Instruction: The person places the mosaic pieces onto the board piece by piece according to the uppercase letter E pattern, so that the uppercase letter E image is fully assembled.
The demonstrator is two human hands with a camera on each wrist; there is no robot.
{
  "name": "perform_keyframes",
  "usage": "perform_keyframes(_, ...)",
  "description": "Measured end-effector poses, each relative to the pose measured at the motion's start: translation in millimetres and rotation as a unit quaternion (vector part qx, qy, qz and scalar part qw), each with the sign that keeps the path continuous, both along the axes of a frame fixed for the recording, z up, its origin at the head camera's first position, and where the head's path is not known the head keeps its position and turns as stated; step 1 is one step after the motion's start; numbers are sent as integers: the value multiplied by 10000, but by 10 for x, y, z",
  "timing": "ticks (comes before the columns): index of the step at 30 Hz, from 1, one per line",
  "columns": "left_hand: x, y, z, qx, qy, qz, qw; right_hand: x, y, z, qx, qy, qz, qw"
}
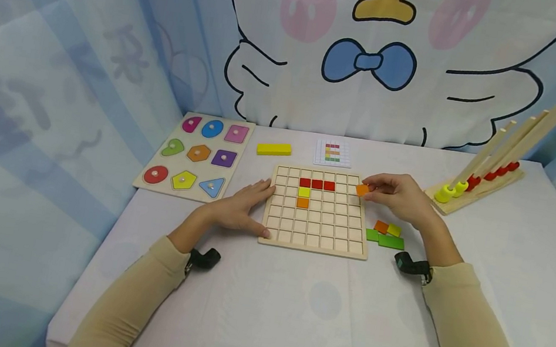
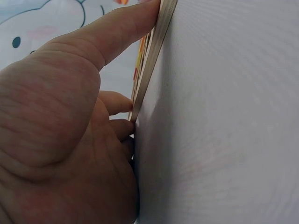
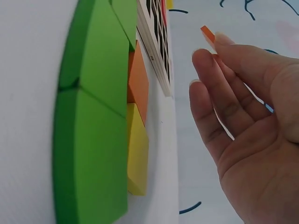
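Nearest, your beige sleeves [image 1: 479, 338] reach over the worktop [image 1: 258, 313]. Your left grip [image 1: 238, 206], fingers spread, rests against the grid board's [image 1: 312, 249] left edge; your right grip [image 1: 398, 197] pinches an orange tile [image 1: 362, 190] by its far right corner. That fingertip hold could let the tile slip; a dipping right wrist camera [image 1: 410, 264] could scatter the loose green tiles [image 1: 391, 242] beside it.

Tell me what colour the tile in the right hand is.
The tile in the right hand is orange; the head view shows it best.
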State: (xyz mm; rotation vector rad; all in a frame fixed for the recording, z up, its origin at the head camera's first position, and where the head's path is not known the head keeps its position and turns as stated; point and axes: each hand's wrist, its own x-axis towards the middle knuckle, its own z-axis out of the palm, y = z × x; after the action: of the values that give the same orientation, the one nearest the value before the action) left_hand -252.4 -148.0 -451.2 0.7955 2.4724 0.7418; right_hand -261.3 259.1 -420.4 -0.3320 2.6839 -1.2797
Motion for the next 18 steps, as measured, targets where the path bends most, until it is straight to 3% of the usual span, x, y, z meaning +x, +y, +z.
perform_keyframes(8,5,8,5,-14,-29,17,10000,7,-62,-4,163,332,-6,9993)
perform_keyframes(18,-8,2,-5,3,23,-39,10000,0,-220,35,-2,586,307,9978)
